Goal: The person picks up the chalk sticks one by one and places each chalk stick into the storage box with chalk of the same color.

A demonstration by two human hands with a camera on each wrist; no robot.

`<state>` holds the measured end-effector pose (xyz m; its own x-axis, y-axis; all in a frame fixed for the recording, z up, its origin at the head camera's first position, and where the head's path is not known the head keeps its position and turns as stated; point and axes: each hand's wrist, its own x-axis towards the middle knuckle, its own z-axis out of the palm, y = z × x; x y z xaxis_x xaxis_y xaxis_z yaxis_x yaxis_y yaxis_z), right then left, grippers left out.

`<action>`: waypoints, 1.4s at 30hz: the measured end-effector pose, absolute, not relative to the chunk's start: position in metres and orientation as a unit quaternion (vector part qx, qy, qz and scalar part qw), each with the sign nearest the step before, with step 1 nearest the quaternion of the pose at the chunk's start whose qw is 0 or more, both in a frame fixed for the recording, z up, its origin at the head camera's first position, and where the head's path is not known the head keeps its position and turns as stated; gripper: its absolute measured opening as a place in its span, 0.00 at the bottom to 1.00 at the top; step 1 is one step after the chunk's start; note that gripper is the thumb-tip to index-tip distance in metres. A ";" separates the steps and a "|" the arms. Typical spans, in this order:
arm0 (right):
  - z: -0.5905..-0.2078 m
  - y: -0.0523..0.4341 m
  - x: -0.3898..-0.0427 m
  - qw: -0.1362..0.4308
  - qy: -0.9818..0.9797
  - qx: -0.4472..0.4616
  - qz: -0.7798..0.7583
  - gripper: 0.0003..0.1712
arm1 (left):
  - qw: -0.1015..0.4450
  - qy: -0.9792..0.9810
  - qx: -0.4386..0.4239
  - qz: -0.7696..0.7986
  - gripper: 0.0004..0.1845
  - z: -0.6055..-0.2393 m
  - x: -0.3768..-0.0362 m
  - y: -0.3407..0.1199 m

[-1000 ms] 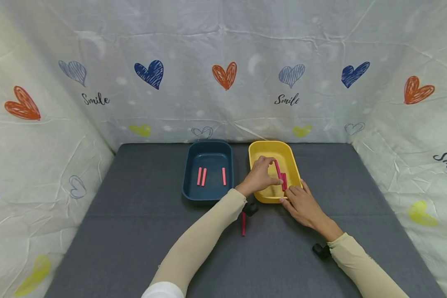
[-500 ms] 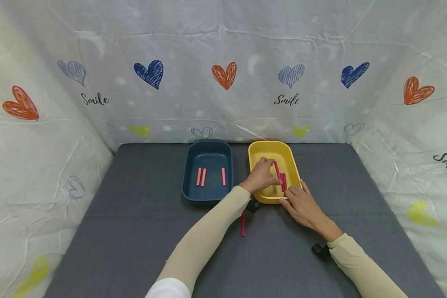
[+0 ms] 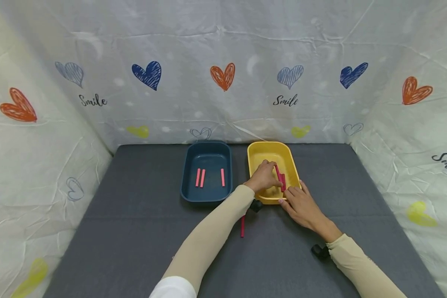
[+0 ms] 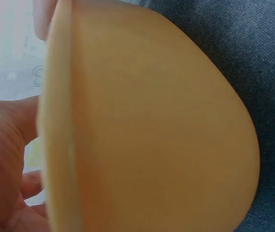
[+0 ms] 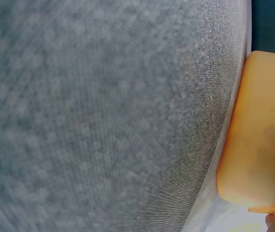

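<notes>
Left hand (image 3: 262,179) pinches a red stick (image 3: 277,173) lying lengthwise in the yellow tray (image 3: 254,154); right hand (image 3: 301,203), fingers relaxed, rests just right.

"Smile" in black script shows on the heart-printed backdrop cloth (image 3: 223,49), left at (image 3: 92,100), centre-right at (image 3: 285,100), and cut off at the right edge as "Smil".

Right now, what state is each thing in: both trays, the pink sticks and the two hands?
Yellow tray: upright, holds pink sticks.
Blue tray: upright, three sticks lying flat inside.
Sticks in yellow tray: one leaning, touched by the left hand.
Loose stick: flat on the grey mat.
Left hand: inside the yellow tray, fingers on a stick.
Right hand: resting at the yellow tray's near rim.
</notes>
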<state>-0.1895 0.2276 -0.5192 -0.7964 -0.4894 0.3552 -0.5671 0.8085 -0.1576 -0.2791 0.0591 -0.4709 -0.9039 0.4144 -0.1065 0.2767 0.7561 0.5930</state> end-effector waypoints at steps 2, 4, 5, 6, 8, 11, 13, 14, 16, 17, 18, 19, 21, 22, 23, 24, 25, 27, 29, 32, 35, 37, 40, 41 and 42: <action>-0.519 0.228 -0.190 0.154 -0.938 0.283 0.130 0.12 | 0.115 0.934 0.187 0.282 0.42 -0.472 -0.280 0.060; -0.519 0.228 -0.189 0.159 -0.937 0.284 0.130 0.12 | 0.115 0.938 0.189 0.266 0.42 -0.474 -0.280 0.062; -0.519 0.228 -0.189 0.160 -0.936 0.286 0.131 0.12 | 0.116 0.940 0.190 0.258 0.42 -0.475 -0.280 0.062; -0.520 0.228 -0.189 0.162 -0.935 0.287 0.131 0.12 | 0.118 0.942 0.190 0.249 0.42 -0.476 -0.280 0.063; -0.520 0.228 -0.189 0.166 -0.934 0.289 0.129 0.12 | 0.121 0.946 0.191 0.233 0.42 -0.477 -0.280 0.065; -0.521 0.228 -0.190 0.165 -0.934 0.288 0.129 0.12 | 0.125 0.950 0.190 0.216 0.42 -0.479 -0.279 0.066; -0.521 0.228 -0.190 0.162 -0.936 0.286 0.127 0.12 | 0.127 0.951 0.189 0.211 0.42 -0.480 -0.279 0.067; -0.521 0.228 -0.190 0.161 -0.937 0.284 0.127 0.12 | 0.127 0.951 0.188 0.210 0.42 -0.480 -0.279 0.067; -0.520 0.228 -0.190 0.158 -0.937 0.283 0.128 0.12 | 0.130 0.951 0.186 0.210 0.41 -0.480 -0.279 0.068; -0.520 0.228 -0.190 0.158 -0.937 0.283 0.128 0.12 | 0.131 0.951 0.186 0.210 0.41 -0.480 -0.280 0.068; -0.520 0.228 -0.190 0.157 -0.937 0.283 0.129 0.12 | 0.132 0.951 0.186 0.209 0.40 -0.480 -0.280 0.068; -0.520 0.228 -0.190 0.157 -0.937 0.283 0.130 0.12 | 0.133 0.951 0.185 0.207 0.39 -0.480 -0.280 0.068; -0.520 0.228 -0.190 0.156 -0.937 0.283 0.131 0.12 | 0.134 0.952 0.184 0.203 0.38 -0.481 -0.280 0.068; -0.520 0.228 -0.190 0.155 -0.937 0.282 0.132 0.12 | 0.134 0.953 0.186 0.200 0.37 -0.481 -0.279 0.069; -0.520 0.228 -0.190 0.154 -0.938 0.282 0.133 0.12 | 0.134 0.953 0.186 0.198 0.36 -0.481 -0.279 0.069; -0.520 0.228 -0.190 0.153 -0.938 0.281 0.133 0.12 | 0.133 0.953 0.187 0.195 0.35 -0.481 -0.279 0.069; -0.520 0.227 -0.190 0.152 -0.938 0.280 0.132 0.12 | 0.133 0.954 0.188 0.194 0.34 -0.481 -0.278 0.069; -0.520 0.227 -0.189 0.151 -0.939 0.279 0.132 0.12 | 0.131 0.954 0.189 0.190 0.34 -0.481 -0.278 0.068; -0.520 0.227 -0.189 0.153 -0.939 0.279 0.132 0.12 | 0.131 0.955 0.190 0.188 0.34 -0.481 -0.277 0.069; -0.520 0.227 -0.189 0.156 -0.938 0.280 0.132 0.12 | 0.133 0.954 0.189 0.189 0.35 -0.481 -0.278 0.069; -0.520 0.227 -0.189 0.161 -0.936 0.283 0.134 0.12 | 0.138 0.953 0.184 0.195 0.38 -0.482 -0.278 0.069; -0.520 0.227 -0.189 0.163 -0.936 0.284 0.133 0.12 | 0.140 0.953 0.181 0.199 0.40 -0.483 -0.279 0.070; -0.520 0.227 -0.190 0.164 -0.935 0.285 0.133 0.13 | 0.141 0.951 0.180 0.209 0.42 -0.484 -0.279 0.070; -0.520 0.227 -0.190 0.163 -0.935 0.284 0.134 0.13 | 0.140 0.950 0.181 0.213 0.42 -0.484 -0.279 0.070; -0.520 0.227 -0.190 0.162 -0.935 0.285 0.134 0.13 | 0.138 0.948 0.183 0.219 0.41 -0.484 -0.279 0.069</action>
